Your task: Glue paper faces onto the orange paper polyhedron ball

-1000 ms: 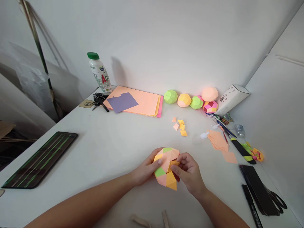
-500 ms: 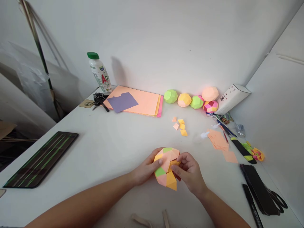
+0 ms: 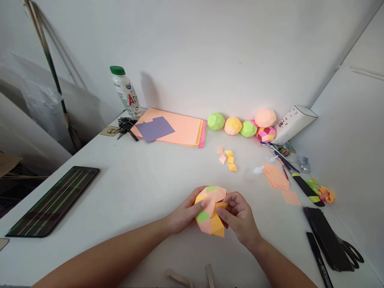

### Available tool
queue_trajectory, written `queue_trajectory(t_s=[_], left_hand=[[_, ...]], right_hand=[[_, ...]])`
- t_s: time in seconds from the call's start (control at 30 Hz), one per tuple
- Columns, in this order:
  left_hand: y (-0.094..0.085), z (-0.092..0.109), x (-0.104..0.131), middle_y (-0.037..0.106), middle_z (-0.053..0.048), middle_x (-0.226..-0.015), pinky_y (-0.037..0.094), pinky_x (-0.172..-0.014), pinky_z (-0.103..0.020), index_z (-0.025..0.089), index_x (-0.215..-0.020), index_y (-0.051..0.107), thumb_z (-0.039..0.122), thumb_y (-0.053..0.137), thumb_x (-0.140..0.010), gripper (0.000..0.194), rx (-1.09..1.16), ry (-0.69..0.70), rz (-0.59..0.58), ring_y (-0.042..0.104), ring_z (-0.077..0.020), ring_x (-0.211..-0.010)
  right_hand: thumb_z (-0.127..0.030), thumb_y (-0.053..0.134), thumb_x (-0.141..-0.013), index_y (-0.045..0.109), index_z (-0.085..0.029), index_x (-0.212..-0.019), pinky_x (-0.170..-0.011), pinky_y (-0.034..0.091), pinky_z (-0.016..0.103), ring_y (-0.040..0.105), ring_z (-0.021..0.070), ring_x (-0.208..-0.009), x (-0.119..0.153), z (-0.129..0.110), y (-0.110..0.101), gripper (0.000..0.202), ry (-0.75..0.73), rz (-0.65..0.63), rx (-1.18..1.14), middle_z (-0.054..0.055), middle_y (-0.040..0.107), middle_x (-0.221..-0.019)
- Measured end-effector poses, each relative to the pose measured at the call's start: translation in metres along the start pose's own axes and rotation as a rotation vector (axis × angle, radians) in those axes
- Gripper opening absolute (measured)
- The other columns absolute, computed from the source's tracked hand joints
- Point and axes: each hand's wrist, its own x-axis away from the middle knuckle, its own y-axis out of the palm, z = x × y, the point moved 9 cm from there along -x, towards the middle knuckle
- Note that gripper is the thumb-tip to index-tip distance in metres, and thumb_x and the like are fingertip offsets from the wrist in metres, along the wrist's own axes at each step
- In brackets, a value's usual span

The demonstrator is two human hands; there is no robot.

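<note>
Head view: both bare hands meet around a faceted paper ball in peach, green and yellow-orange [image 3: 210,197], which is held between them above a white tabletop [image 3: 129,184]. The left hand [image 3: 183,216] grips the ball from its left side, thumb pressed on a peach facet and the other fingers largely hidden behind. The right hand [image 3: 239,219] has its thumb and forefinger drawn close together, pinching a small yellow-orange paper panel [image 3: 220,205] at the ball's right side; whether that panel is joined to the ball, I cannot tell. Beyond the right hand lie small peach and yellow-orange paper pieces [image 3: 230,159], with a row of coloured faceted paper balls [image 3: 233,126] farther off. To its right are loose peach paper sheets [image 3: 274,177] and a slim black pen [image 3: 319,258]. Beyond the left hand lies a stack of large peach, yellow and pink sheets [image 3: 187,126].
</note>
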Motion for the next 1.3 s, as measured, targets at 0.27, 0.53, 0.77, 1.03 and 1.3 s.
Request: queue_trajectory(t_s=[0.27, 0.53, 0.77, 1.03, 1.3], left_hand=[[-0.007, -0.005, 0.001, 0.057, -0.012, -0.124, 0.044, -0.093, -0.050, 0.025, -0.131, 0.037, 0.048, 0.055, -0.086, 0.054, -0.051, 0.009, 0.060, 0.059, -0.0298, -0.107], [-0.005, 0.002, 0.004, 0.052, -0.011, -0.129, 0.045, -0.093, -0.048, 0.026, -0.131, 0.034, 0.049, 0.057, -0.084, 0.057, -0.141, 0.080, 0.069, 0.055, -0.0287, -0.110], [-0.012, 0.000, 0.007, 0.048, -0.011, -0.129, 0.048, -0.090, -0.045, 0.029, -0.134, 0.025, 0.051, 0.060, -0.080, 0.068, -0.201, 0.107, 0.152, 0.053, -0.0287, -0.112], [-0.010, 0.005, 0.010, 0.048, -0.010, -0.126, 0.047, -0.089, -0.044, 0.029, -0.134, 0.022, 0.051, 0.061, -0.079, 0.071, -0.261, 0.149, 0.203, 0.052, -0.0284, -0.112], [-0.007, 0.016, 0.011, 0.043, -0.010, -0.121, 0.047, -0.088, -0.042, 0.026, -0.130, 0.030, 0.047, 0.061, -0.081, 0.062, -0.436, 0.319, 0.178, 0.049, -0.0272, -0.107]], right_hand=[[-0.028, 0.076, -0.071, 0.044, -0.024, -0.096, -0.051, 0.045, 0.022, 0.060, 0.0131, -0.063, 0.002, 0.008, 0.002, 0.041, 0.130, -0.008, -0.127, -0.002, 0.067, -0.074], [-0.024, 0.078, -0.068, 0.041, -0.025, -0.115, -0.068, 0.052, 0.032, 0.065, 0.0185, -0.079, 0.008, 0.011, 0.002, 0.059, 0.216, 0.012, -0.222, 0.002, 0.070, -0.087], [-0.028, 0.076, -0.072, 0.039, -0.023, -0.125, -0.075, 0.051, 0.035, 0.066, 0.0205, -0.083, 0.010, 0.012, 0.006, 0.064, 0.211, 0.001, -0.224, 0.004, 0.071, -0.089], [-0.026, 0.081, -0.065, 0.035, -0.026, -0.128, -0.086, 0.050, 0.043, 0.065, 0.0227, -0.095, 0.013, 0.006, 0.007, 0.078, 0.160, 0.025, -0.157, 0.003, 0.070, -0.093], [-0.026, 0.081, -0.064, 0.037, -0.027, -0.127, -0.074, 0.053, 0.034, 0.064, 0.0180, -0.080, 0.012, 0.004, 0.003, 0.077, 0.167, 0.030, -0.092, -0.002, 0.069, -0.080]])
